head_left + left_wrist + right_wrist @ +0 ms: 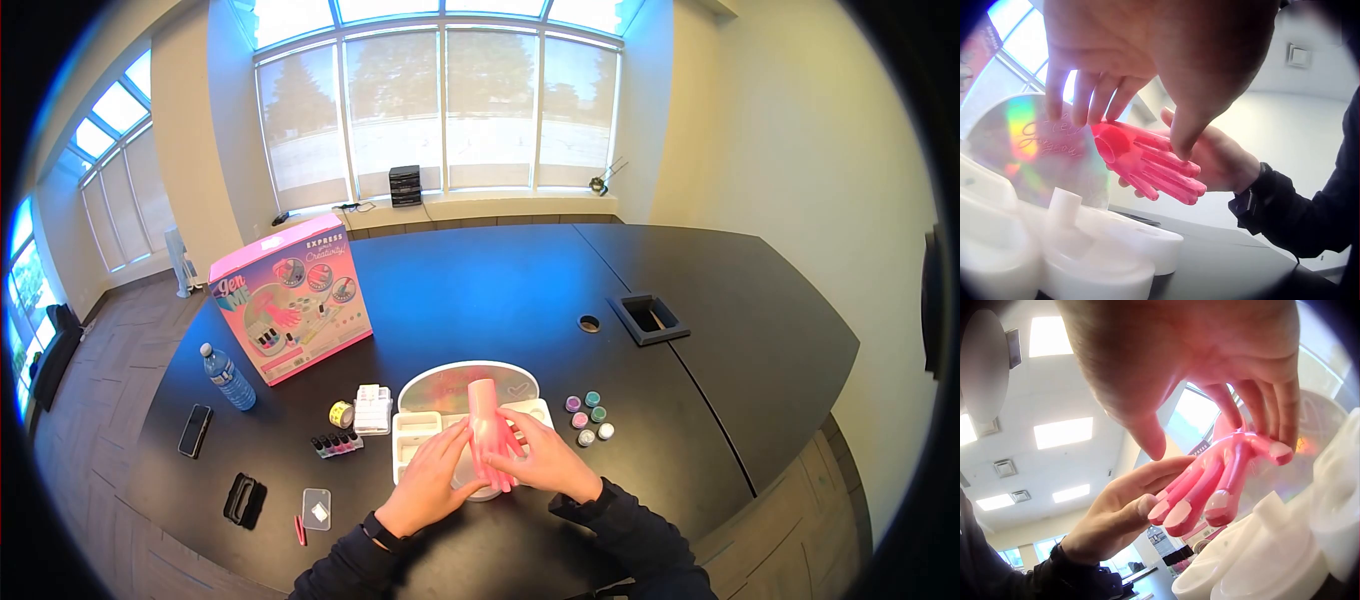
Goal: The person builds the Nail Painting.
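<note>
A pink plastic model hand (484, 408) with pale nails is held over a white nail-salon case (401, 462), its fingers pointing toward the person. My left hand (432, 484) holds it from the left side, fingertips near the wrist end and thumb by the model's fingers. From the opposite side my right hand (548, 460) grips it too. The left wrist view shows the hollow in the base of the model hand (1113, 147) and a short white post (1064, 206) standing on the case below. Behind rises a shiny mirror lid (1060, 140) with raised lettering.
Left of the case are several nail polish bottles (337, 443), a yellow roll (342, 414) and white packs (373, 410). Small jars (580, 420) sit to the right. Farther left stand a pink box (292, 300), a water bottle (229, 377) and a phone (195, 431).
</note>
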`<action>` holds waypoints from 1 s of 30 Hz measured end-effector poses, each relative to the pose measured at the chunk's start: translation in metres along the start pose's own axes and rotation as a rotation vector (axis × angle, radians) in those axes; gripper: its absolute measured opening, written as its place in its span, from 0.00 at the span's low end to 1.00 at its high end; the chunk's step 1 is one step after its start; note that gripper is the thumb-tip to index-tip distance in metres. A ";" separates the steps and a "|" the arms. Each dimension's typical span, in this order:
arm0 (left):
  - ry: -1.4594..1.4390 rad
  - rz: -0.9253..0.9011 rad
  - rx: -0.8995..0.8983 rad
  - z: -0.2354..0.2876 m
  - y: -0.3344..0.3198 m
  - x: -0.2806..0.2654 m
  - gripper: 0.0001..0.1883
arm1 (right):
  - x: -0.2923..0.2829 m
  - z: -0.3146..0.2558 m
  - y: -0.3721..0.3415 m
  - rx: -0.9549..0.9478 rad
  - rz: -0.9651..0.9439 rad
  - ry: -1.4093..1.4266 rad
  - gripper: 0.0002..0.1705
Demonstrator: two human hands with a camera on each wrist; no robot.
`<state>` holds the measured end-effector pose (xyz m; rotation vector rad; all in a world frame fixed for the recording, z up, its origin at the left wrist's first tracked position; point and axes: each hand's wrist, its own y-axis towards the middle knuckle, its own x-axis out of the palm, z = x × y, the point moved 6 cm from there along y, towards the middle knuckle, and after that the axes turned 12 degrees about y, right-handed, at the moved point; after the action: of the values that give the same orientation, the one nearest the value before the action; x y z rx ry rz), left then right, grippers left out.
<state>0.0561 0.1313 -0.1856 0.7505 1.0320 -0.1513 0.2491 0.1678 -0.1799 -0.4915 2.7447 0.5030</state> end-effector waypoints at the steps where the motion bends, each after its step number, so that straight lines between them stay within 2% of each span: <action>1: 0.013 -0.007 0.003 -0.003 -0.001 0.001 0.46 | 0.001 0.005 0.001 -0.007 0.003 -0.014 0.48; 5: -0.010 -0.045 -0.015 -0.011 -0.003 0.000 0.45 | 0.005 0.023 0.004 -0.021 0.013 0.004 0.38; 11: 0.015 -0.092 0.000 -0.027 -0.007 0.009 0.44 | 0.011 0.029 0.008 -0.018 0.011 0.045 0.34; 24: 0.053 -0.158 -0.004 -0.042 -0.012 0.023 0.43 | 0.019 0.048 0.008 -0.088 0.029 0.008 0.33; 30: 0.058 -0.177 0.006 -0.047 -0.015 0.027 0.42 | 0.021 0.045 0.006 -0.002 0.003 0.021 0.35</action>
<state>0.0297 0.1557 -0.2282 0.6716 1.1533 -0.2858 0.2387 0.1852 -0.2261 -0.4956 2.7657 0.5040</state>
